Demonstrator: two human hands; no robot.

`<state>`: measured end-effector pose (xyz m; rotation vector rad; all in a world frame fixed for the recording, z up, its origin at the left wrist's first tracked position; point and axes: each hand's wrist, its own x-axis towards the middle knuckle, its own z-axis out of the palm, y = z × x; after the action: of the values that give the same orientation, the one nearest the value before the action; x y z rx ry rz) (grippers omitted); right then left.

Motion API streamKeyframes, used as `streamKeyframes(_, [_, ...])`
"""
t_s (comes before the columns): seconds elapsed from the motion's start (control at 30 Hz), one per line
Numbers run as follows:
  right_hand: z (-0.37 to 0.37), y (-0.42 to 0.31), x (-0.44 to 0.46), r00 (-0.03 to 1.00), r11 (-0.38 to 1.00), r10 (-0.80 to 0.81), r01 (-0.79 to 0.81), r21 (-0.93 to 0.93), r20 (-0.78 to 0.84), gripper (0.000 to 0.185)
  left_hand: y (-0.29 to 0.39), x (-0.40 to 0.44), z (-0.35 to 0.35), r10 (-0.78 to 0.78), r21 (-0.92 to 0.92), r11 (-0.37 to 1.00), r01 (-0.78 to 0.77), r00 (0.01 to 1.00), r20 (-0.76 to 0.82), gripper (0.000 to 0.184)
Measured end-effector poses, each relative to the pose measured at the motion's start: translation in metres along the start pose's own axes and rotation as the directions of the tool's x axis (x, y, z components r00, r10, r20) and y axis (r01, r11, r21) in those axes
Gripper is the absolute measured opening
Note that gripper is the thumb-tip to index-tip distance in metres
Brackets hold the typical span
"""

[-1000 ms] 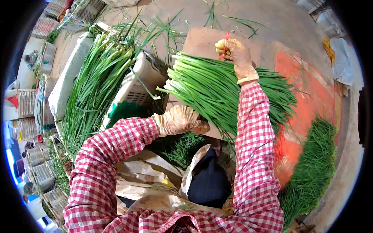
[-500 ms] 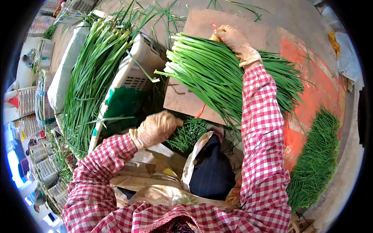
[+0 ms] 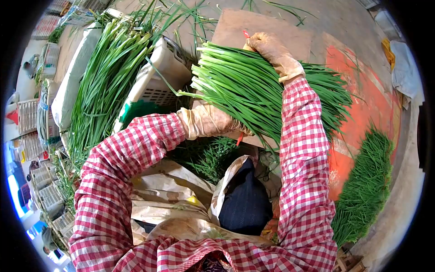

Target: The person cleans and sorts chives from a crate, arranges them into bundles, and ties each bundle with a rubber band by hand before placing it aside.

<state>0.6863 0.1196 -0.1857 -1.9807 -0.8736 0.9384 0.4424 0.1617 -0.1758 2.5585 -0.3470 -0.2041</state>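
Note:
A thick bundle of long green stalks (image 3: 244, 86) lies on a brown board (image 3: 235, 28), its pale ends to the left. My right hand (image 3: 274, 53), in a stained glove, is closed at the bundle's far edge; a bit of red tie (image 3: 245, 34) sticks out beside its fingers. My left hand (image 3: 210, 121), also gloved, reaches under the near edge of the bundle. Its fingertips are partly hidden, with another piece of red tie (image 3: 240, 138) just below them.
At the left, a white crate (image 3: 156, 81) stands beside a heap of loose stalks (image 3: 106, 77). An orange-red sheet (image 3: 346, 165) lies at the right, with a row of green bundles (image 3: 364, 190) on it. More crates (image 3: 32, 117) line the far left.
My left hand drew back toward me, then returned to the near edge of the bundle. My right hand went from holding the red tie up to being pressed low at the far edge.

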Motion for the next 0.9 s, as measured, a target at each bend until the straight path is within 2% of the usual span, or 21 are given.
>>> streamKeyframes(0.07, [-0.002,-0.001,-0.002,0.999,0.993,-0.023,0.018,-0.114,-0.047,0.024,0.000,0.003,0.004,0.051,0.226,0.974,-0.035,0.996,-0.068,0.040])
streamKeyframes(0.13, [-0.002,-0.001,-0.002,0.999,0.994,-0.013,0.010,-0.109,-0.035,0.024,0.007,0.005,-0.003,0.185,0.129,0.980,-0.154,0.941,-0.282,0.041])
streamKeyframes(0.2, [-0.001,0.001,0.001,1.000,0.994,-0.008,0.006,-0.106,-0.020,0.025,0.004,0.002,0.003,0.200,0.071,0.980,-0.188,0.946,-0.254,0.038])
streamKeyframes(0.27, [0.000,0.004,0.003,1.000,0.999,0.023,-0.023,-0.032,-0.007,0.025,0.001,0.002,0.006,0.150,-0.039,0.986,-0.159,0.973,-0.176,0.036])
streamKeyframes(0.4, [0.003,0.008,0.006,0.999,1.000,0.013,-0.013,-0.002,-0.052,0.025,0.010,0.001,0.006,0.084,-0.110,0.989,-0.103,0.982,-0.167,0.037])
streamKeyframes(0.47, [0.002,0.008,0.005,0.998,0.998,0.044,-0.042,0.041,-0.050,0.025,0.014,0.002,0.009,0.197,0.206,0.964,-0.170,0.974,-0.115,0.041])
streamKeyframes(0.5, [0.003,0.007,0.004,0.997,0.998,0.047,-0.045,0.041,-0.053,0.025,0.011,0.000,0.022,0.166,0.293,0.945,-0.143,0.984,-0.058,0.040])
streamKeyframes(0.57, [0.005,0.006,0.001,0.991,0.980,0.049,-0.024,0.195,-0.126,0.023,0.010,-0.004,0.036,0.132,0.297,0.949,-0.108,0.990,-0.060,0.039])
streamKeyframes(0.6, [0.004,0.007,-0.001,0.990,0.980,0.050,-0.024,0.195,-0.129,0.023,0.013,-0.005,0.038,0.093,0.305,0.950,-0.071,0.994,-0.061,0.037])
streamKeyframes(0.63, [0.003,0.008,-0.003,0.992,0.942,0.026,0.017,0.335,-0.121,0.022,0.020,-0.010,0.041,0.040,0.255,0.967,-0.011,0.993,-0.108,0.033])
streamKeyframes(0.67, [0.003,0.008,-0.004,0.993,0.882,-0.005,0.059,0.467,-0.116,0.022,0.035,-0.009,0.029,-0.079,-0.014,0.997,0.078,0.996,-0.045,0.030])
streamKeyframes(0.7, [-0.001,0.004,-0.007,0.993,0.881,-0.014,0.067,0.468,-0.115,0.022,0.042,-0.017,0.031,-0.102,-0.177,0.981,0.079,0.987,-0.121,0.028])
streamKeyframes(0.73, [-0.007,0.000,-0.011,0.999,0.875,-0.006,0.022,0.484,-0.033,0.022,0.049,-0.028,0.035,-0.134,-0.334,0.940,0.064,0.973,-0.188,0.026])
streamKeyframes(0.77, [-0.009,-0.003,-0.016,0.999,0.868,0.002,-0.026,0.495,0.048,0.022,0.054,-0.039,0.043,-0.203,-0.389,0.915,0.107,0.956,-0.214,0.024])
streamKeyframes(0.8, [-0.008,-0.003,-0.018,0.999,0.869,-0.003,-0.020,0.495,0.047,0.022,0.061,-0.048,0.049,-0.270,-0.444,0.884,0.143,0.933,-0.237,0.022])
streamKeyframes(0.83, [-0.007,-0.004,-0.020,0.994,0.893,0.009,-0.058,0.447,0.111,0.022,0.068,-0.055,0.052,-0.365,-0.495,0.833,0.248,0.918,-0.154,0.016])
streamKeyframes(0.87, [-0.005,-0.003,-0.020,0.985,0.915,0.025,-0.092,0.393,0.173,0.022,0.079,-0.056,0.049,-0.432,-0.610,0.745,0.269,0.891,-0.136,0.012])
streamKeyframes(0.9, [-0.003,-0.005,-0.018,0.988,0.984,0.053,-0.076,0.159,0.144,0.022,0.090,-0.055,0.044,-0.461,-0.698,0.679,0.227,0.872,-0.164,0.009])
